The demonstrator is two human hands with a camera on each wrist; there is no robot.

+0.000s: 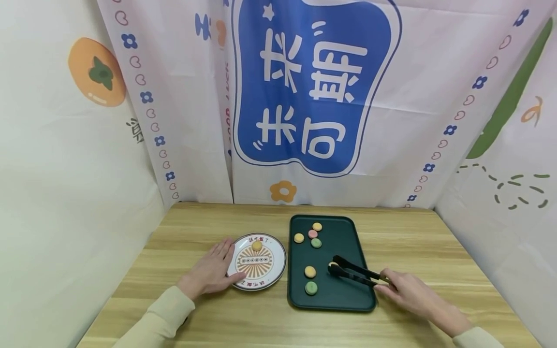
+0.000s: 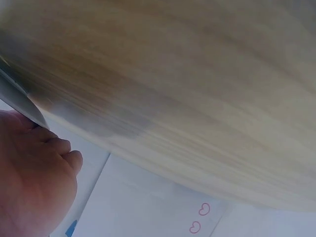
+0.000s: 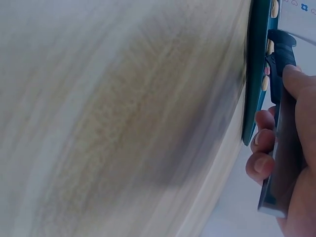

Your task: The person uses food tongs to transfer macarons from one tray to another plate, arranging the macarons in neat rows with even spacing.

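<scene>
Beyond the tray's (image 1: 337, 297) right edge, the nearer right hand (image 1: 406, 292) grips tongs (image 1: 356, 267) aimed left around a macaron (image 1: 332, 264), while the left hand (image 1: 213, 270) rests unclenched on the plate (image 1: 278, 258).

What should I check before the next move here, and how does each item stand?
1. Left hand steadying the plate: ok, it rests at the rim.
2. Right hand holding the black tongs: ok.
3. Macaron at the tong tips: ok, partly hidden.
4. Firm pinch on that macaron: cannot tell.
5. Space on the plate: ok, only one yellow macaron there.
6. Tray flat on the table: ok.
</scene>
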